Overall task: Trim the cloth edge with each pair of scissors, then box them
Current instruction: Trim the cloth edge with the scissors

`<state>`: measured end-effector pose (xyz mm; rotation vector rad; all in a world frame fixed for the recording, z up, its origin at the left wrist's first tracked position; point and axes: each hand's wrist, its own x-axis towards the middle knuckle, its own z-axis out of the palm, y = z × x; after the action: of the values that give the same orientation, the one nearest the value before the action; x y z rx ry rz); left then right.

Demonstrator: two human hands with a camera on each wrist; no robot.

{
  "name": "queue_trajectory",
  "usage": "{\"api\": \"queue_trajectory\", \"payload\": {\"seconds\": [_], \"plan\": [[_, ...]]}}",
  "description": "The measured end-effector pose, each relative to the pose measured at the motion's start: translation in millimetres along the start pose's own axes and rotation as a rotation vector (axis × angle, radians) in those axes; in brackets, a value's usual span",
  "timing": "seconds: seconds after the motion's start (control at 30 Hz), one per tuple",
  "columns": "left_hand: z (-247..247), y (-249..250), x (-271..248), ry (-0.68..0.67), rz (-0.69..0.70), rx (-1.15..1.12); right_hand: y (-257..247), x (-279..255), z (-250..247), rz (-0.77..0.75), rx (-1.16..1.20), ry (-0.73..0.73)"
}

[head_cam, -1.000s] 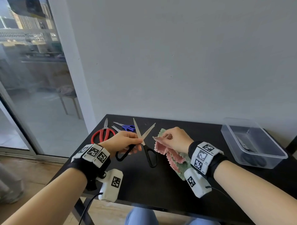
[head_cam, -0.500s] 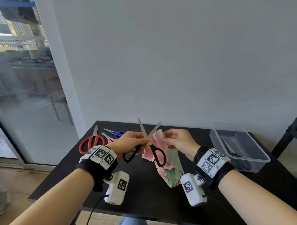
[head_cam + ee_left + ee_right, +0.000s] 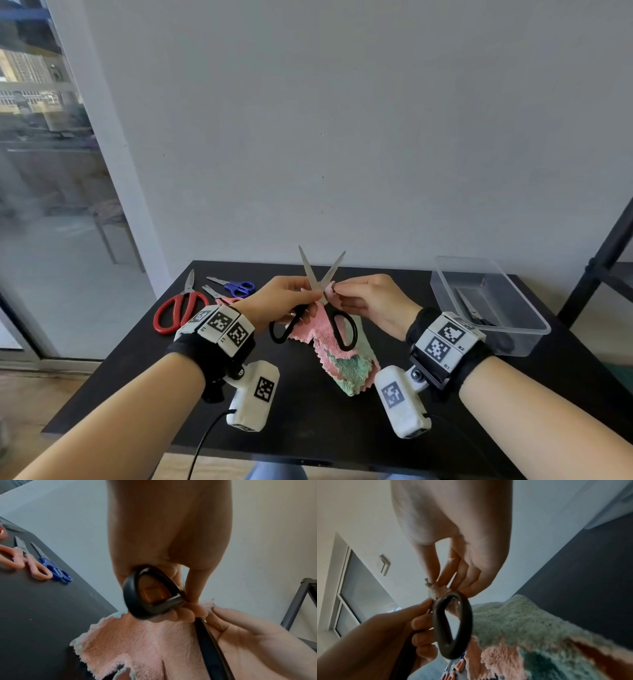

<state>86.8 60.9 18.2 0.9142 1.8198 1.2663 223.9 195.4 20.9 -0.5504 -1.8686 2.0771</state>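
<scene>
My left hand point(image 3: 291, 298) grips the black-handled scissors point(image 3: 329, 308) near the pivot, blades spread and pointing up. In the left wrist view one black handle loop point(image 3: 142, 601) sits under the left hand's curled fingers. My right hand point(image 3: 363, 301) pinches the top edge of the pink and green cloth point(image 3: 342, 363), right beside the blades' crossing. The cloth point(image 3: 522, 622) hangs down to the black table point(image 3: 308, 421). In the right wrist view the other loop point(image 3: 453, 626) hangs just below my right fingertips point(image 3: 453, 577), which pinch the pink edge.
Red-handled scissors point(image 3: 178, 308), blue-handled scissors point(image 3: 236, 286) and a pink-handled pair point(image 3: 219, 297) lie at the table's back left. A clear plastic box point(image 3: 489, 305) with dark scissors inside stands at the back right. A dark metal rack point(image 3: 603, 263) is right of the table.
Both hands have lifted the black scissors and the cloth off the table. The cloth's top edge has come up to the crossing of the spread blades.
</scene>
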Motion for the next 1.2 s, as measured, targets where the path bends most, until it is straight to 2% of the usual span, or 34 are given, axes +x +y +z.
{"api": "queue_trajectory", "payload": {"seconds": [0.43, 0.63, 0.93, 1.2], "plan": [[6.8, 4.0, -1.7, -0.015, 0.027, 0.085, 8.0, 4.5, 3.7, 0.043, 0.038, 0.114], [12.4, 8.7, 0.5, 0.027, 0.019, 0.138, 12.5, 9.6, -0.8, 0.074, 0.156, 0.173], [15.8, 10.6, 0.7, 0.086, 0.068, 0.173, 14.9, 18.5, 3.0, 0.078, 0.141, 0.235], [16.5, 7.7, -2.8, 0.116, 0.054, 0.148, 11.5, 21.3, 5.6, 0.102, 0.111, 0.294]]}}
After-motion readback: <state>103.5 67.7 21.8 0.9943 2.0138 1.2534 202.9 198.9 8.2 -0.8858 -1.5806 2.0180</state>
